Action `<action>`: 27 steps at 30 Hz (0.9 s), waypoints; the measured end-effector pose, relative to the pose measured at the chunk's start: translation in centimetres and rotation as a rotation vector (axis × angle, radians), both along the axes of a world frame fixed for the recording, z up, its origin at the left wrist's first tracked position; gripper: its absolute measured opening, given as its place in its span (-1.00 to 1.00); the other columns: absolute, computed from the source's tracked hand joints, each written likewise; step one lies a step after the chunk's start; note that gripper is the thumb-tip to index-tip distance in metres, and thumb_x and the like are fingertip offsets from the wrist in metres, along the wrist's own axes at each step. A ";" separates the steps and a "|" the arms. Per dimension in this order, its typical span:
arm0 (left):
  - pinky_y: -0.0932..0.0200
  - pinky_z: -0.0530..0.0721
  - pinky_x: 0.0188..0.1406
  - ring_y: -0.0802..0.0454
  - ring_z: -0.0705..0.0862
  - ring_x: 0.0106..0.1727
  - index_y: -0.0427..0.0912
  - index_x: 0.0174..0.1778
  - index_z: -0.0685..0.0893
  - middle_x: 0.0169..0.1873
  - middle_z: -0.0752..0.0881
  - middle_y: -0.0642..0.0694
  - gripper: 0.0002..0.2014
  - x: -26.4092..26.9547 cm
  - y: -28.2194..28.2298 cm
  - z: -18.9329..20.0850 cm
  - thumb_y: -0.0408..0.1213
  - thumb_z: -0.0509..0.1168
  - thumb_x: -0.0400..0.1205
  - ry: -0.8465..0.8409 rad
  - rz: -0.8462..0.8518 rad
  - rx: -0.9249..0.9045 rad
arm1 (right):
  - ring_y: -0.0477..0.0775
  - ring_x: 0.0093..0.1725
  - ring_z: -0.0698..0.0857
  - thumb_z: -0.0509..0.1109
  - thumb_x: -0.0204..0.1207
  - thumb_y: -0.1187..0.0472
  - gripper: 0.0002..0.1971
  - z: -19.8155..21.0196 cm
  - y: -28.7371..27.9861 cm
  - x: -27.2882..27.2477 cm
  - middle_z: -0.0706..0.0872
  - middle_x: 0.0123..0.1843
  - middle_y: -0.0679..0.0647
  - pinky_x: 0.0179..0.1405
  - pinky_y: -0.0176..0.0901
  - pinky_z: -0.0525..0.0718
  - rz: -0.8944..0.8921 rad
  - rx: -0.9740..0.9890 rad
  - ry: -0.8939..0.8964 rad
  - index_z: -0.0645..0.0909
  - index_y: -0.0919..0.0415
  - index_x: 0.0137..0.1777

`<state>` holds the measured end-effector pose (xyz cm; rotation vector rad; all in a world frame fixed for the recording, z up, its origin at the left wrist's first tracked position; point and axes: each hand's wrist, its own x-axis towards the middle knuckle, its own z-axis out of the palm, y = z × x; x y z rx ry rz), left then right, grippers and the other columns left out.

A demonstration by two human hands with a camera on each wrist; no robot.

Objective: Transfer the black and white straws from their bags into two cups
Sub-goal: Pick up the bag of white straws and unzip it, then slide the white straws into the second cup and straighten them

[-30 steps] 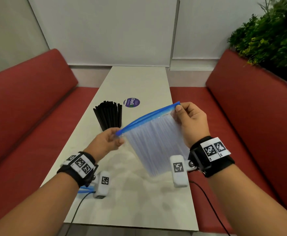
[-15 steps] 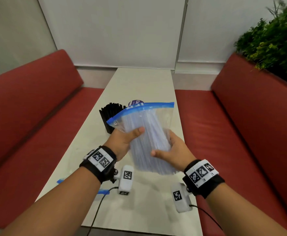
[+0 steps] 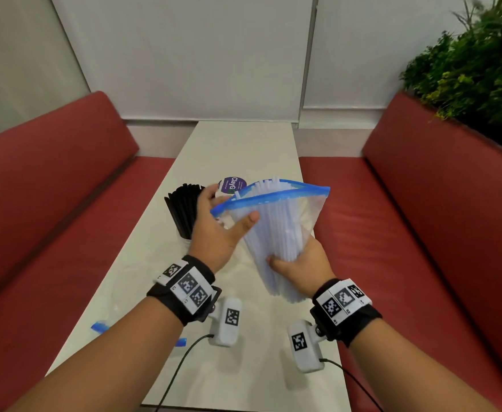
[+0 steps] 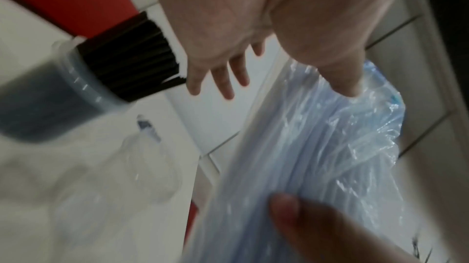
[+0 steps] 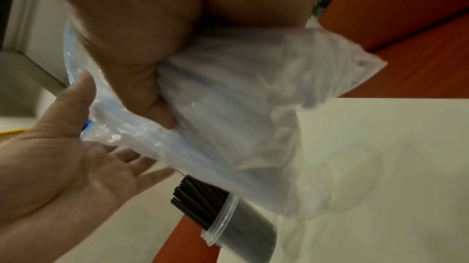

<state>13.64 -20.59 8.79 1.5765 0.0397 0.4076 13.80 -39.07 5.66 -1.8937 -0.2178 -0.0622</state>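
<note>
A clear zip bag (image 3: 298, 215) with a blue seal, full of white straws (image 3: 273, 233), is held tilted above the table. My right hand (image 3: 303, 263) grips its lower half around the bundle (image 5: 228, 116). Straw tips (image 3: 269, 182) poke out of the open mouth. My left hand (image 3: 212, 224) is beside the mouth with its fingers spread straight (image 4: 223, 78) and its thumb resting on the bag's front. Black straws (image 3: 184, 209) stand in a clear cup (image 5: 236, 221) just left of that hand. A faint clear cup (image 5: 355, 177) shows on the table under the bag.
An empty clear bag with a blue seal (image 3: 104, 325) lies on the white table (image 3: 243, 144) by my left forearm. A purple round sticker (image 3: 233, 184) lies behind the bag. Red benches (image 3: 422, 233) flank the table, and a plant (image 3: 475, 69) stands at the far right.
Both hands first pinched the ends of the bag's seal. The right hand then moved down to grip the bundle. The left hand has let go and spread open, and straw tips now stick out.
</note>
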 end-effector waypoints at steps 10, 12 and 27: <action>-0.11 0.44 0.13 -0.10 0.65 0.07 0.11 0.07 0.81 -0.15 0.73 0.21 -0.80 -0.7 -0.9 4.3 0.04 0.43 0.60 -0.342 0.173 1.033 | 0.16 0.06 0.73 0.61 0.28 0.11 -0.39 -1.1 0.4 0.6 0.75 0.09 0.06 0.11 0.08 0.73 -0.009 -0.179 0.057 0.47 0.02 0.33; -0.10 0.45 0.10 -0.11 0.66 0.02 0.09 0.03 0.82 -0.22 0.69 0.25 -0.83 -1.1 -1.4 4.2 0.00 0.43 0.58 -0.339 0.175 1.004 | 0.16 0.05 0.72 0.61 0.27 0.11 -0.38 -1.2 0.4 0.6 0.74 0.08 0.05 0.08 0.06 0.72 -0.026 -0.178 0.054 0.47 0.04 0.32; 0.16 0.64 -0.16 0.12 0.77 -0.29 -0.07 -0.21 0.75 -0.35 0.79 0.02 -0.38 -1.1 1.8 2.0 0.45 0.15 0.48 0.247 0.005 0.501 | -0.11 0.06 0.81 0.69 0.28 0.34 -0.47 0.2 -0.6 0.0 0.82 0.08 -0.04 0.03 -0.13 0.77 0.100 0.152 0.040 0.61 0.00 0.21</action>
